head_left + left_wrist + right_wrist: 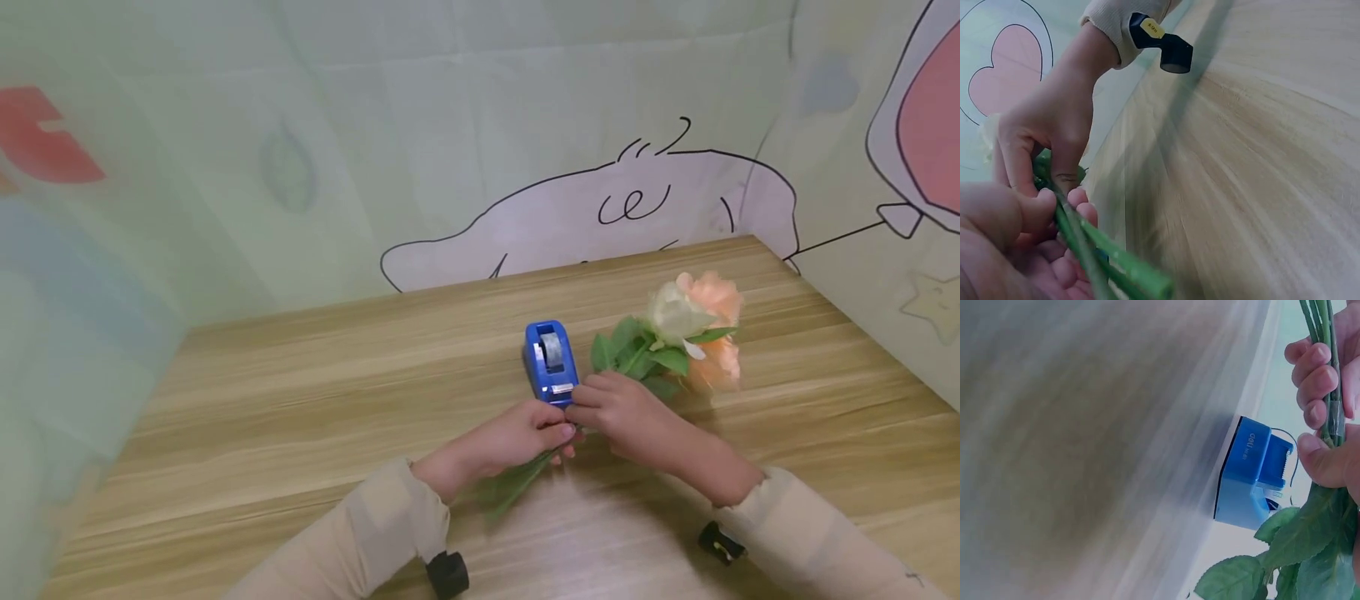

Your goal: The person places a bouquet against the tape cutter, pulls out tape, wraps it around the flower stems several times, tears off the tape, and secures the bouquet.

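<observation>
A bunch of flowers with a white rose (675, 317), peach blooms (716, 300) and green leaves (1304, 537) lies across both hands, blooms to the right. My left hand (521, 435) grips the green stems (1125, 265) between thumb and fingers, cut ends toward me. Close beside it, my right hand (626, 410) pinches the stems just below the leaves. A strip of clear tape (1336, 419) is wrapped round the stems between the two hands. Just beyond the hands stands a blue tape dispenser (534, 367) with a roll of clear tape (552, 350) in it.
The wood-grain table (315, 400) runs back to a pale cloth wall (360, 167) printed with cartoon shapes. Small black cameras (447, 575) are strapped at both sleeve cuffs, close over the tabletop.
</observation>
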The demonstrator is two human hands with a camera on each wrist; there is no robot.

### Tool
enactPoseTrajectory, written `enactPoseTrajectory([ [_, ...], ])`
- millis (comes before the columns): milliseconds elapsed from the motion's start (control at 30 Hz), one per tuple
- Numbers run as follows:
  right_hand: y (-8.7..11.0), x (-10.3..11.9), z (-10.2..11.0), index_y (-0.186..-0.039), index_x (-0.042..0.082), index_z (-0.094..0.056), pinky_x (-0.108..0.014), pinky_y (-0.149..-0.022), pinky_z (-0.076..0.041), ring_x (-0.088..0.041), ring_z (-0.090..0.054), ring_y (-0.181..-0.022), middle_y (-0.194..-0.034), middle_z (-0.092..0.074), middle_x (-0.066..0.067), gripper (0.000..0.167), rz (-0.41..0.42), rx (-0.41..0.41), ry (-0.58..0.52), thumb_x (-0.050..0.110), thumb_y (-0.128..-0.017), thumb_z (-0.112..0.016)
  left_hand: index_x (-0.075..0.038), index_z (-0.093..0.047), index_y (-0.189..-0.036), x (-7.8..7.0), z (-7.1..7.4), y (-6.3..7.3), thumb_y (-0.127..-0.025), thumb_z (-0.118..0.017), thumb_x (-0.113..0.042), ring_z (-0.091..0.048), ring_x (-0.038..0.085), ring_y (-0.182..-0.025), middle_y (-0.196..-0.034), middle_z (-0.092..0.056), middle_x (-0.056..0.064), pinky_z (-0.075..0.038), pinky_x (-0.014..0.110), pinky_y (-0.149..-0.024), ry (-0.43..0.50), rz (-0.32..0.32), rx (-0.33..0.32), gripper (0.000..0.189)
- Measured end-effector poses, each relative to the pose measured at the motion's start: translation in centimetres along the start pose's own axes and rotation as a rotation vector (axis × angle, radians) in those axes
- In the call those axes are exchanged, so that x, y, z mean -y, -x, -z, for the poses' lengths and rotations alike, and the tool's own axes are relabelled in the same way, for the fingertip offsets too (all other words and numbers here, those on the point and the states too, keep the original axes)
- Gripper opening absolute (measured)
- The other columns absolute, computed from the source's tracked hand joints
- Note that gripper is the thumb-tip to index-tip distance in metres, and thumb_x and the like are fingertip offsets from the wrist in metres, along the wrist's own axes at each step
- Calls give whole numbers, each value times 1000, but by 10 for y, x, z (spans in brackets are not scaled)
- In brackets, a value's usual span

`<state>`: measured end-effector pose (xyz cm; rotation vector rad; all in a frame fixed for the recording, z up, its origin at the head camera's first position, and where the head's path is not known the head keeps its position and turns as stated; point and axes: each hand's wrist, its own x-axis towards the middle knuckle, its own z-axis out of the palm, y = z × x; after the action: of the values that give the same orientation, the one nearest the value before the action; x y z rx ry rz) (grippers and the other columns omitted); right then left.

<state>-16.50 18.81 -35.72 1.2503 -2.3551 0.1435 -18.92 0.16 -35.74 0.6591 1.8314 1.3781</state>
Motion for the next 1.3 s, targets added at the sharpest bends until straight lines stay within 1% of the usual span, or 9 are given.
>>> enactPoseTrajectory([
  [300,-7,-6,2,-81,9,-67,-28,-72,-46,-15,-51,-74,-79,-58,4,34,111,-65,57,-14,-56,-68,13,-60,-102,-5,-4,5,-97,-46,-3,-55,11,-67,-74,-59,4,-48,22,-64,86,85,-87,22],
  [467,-16,-8,4,-79,9,-67,-30,-79,-47,-15,-54,-78,-80,-59,4,18,169,-143,99,-5,-70,-63,15,-55,-103,-5,-7,8,-98,-41,-1,-51,9,-66,-74,-53,2,-45,20,-64,112,47,-110,22],
  [600,-21,-9,6,-81,9,-69,-34,-89,-45,-15,-57,-84,-83,-60,2,15,201,-150,129,-1,-74,-62,15,-50,-104,-4,-7,10,-99,-35,0,-50,9,-70,-77,-50,3,-46,21,-69,152,37,-92,22],
  [767,-27,-8,7,-84,7,-69,-37,-96,-42,-20,-61,-95,-90,-63,-2,16,216,-163,142,-4,-73,-63,15,-49,-100,-2,-4,11,-100,-35,-2,-51,7,-70,-78,-51,1,-45,20,-69,187,8,-97,22],
  [967,-33,-6,9,-109,-2,-65,-42,-99,-39,-27,-56,-113,-115,-63,-12,37,196,-177,84,-3,-72,-67,12,-48,-106,-4,6,13,-101,-34,-4,-51,9,-72,-77,-52,1,-43,20,-67,185,-74,-91,21],
  [1067,-34,-4,9,-116,-1,-61,-43,-98,-40,-30,-54,-115,-121,-59,-15,28,143,-249,-30,0,-89,-56,12,-50,-107,-6,13,15,-100,-37,-4,-52,9,-72,-77,-53,2,-46,23,-71,165,-84,-121,22],
  [1167,-35,0,8,-111,0,-63,-37,-92,-44,-30,-57,-107,-115,-60,-16,23,31,-395,-151,8,-98,-46,14,-54,-106,-10,19,16,-99,-42,-7,-55,9,-72,-80,-59,7,-49,25,-74,156,-59,-184,25],
  [1233,-35,5,8,-104,0,-64,-29,-85,-47,-26,-58,-95,-104,-61,-15,24,-89,-501,-239,16,-98,-48,15,-56,-105,-12,22,16,-98,-46,-9,-58,9,-72,-81,-62,8,-50,25,-73,168,-44,-241,27],
  [1300,-35,10,7,-96,0,-64,-24,-74,-47,-21,-57,-82,-93,-60,-11,16,-225,-561,-336,15,-93,-58,15,-57,-105,-14,26,16,-97,-48,-10,-59,10,-73,-81,-63,7,-50,25,-73,197,-33,-300,27],
])
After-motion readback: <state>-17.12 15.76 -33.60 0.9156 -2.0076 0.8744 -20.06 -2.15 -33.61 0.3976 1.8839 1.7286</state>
